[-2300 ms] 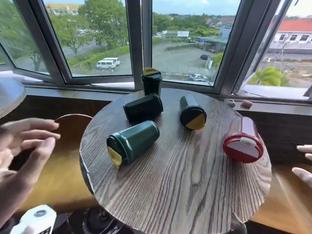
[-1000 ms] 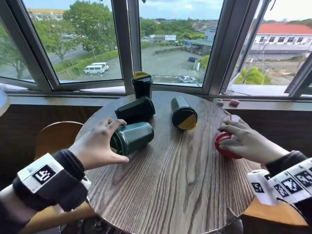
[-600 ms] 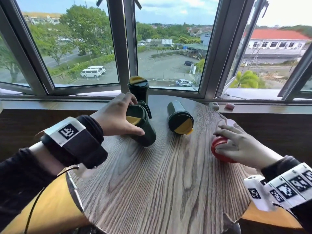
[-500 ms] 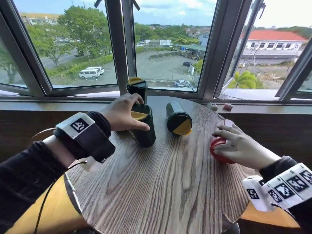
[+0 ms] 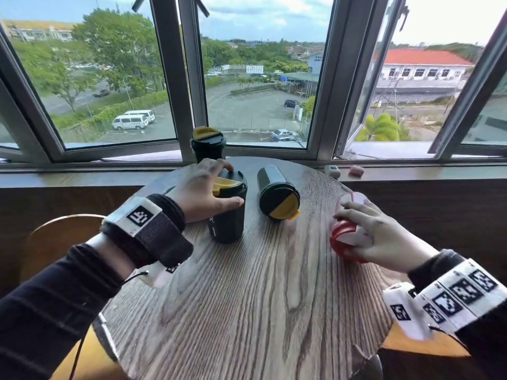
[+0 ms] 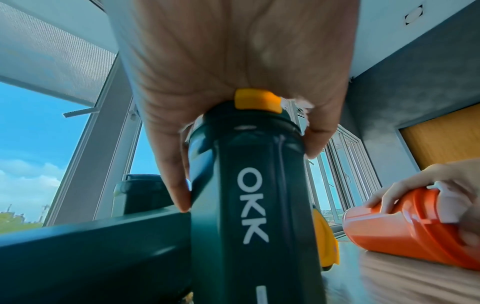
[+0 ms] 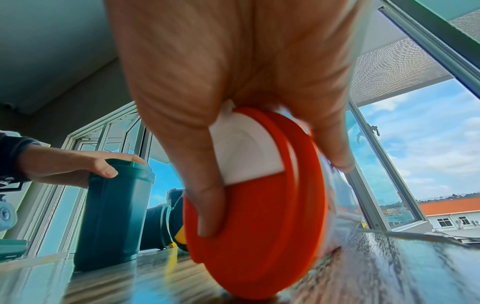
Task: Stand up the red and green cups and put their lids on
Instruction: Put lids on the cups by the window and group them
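Note:
A dark green cup (image 5: 227, 215) with a yellow-flap lid stands upright on the round wooden table (image 5: 247, 311). My left hand (image 5: 216, 187) grips its lid from above, thumb on the near side; the left wrist view shows the cup (image 6: 254, 205) under my palm (image 6: 233, 61). The red cup (image 5: 343, 239) lies on its side at the right, its red lid with a white flap (image 7: 246, 154) facing me. My right hand (image 5: 362, 229) curls over the lid end, thumb across the lid (image 7: 205, 205).
One more green cup (image 5: 277, 193) lies on its side mid-table. Another (image 5: 208, 144) stands at the back by the window. A third lies behind my left hand (image 6: 91, 246). Two small objects (image 5: 332, 171) sit on the sill. A wooden chair (image 5: 63, 242) stands left.
My left hand took the lying green cup and tipped it up until it stands on its base. My right hand reached the red cup and stays gripping its lid end; that cup still lies down.

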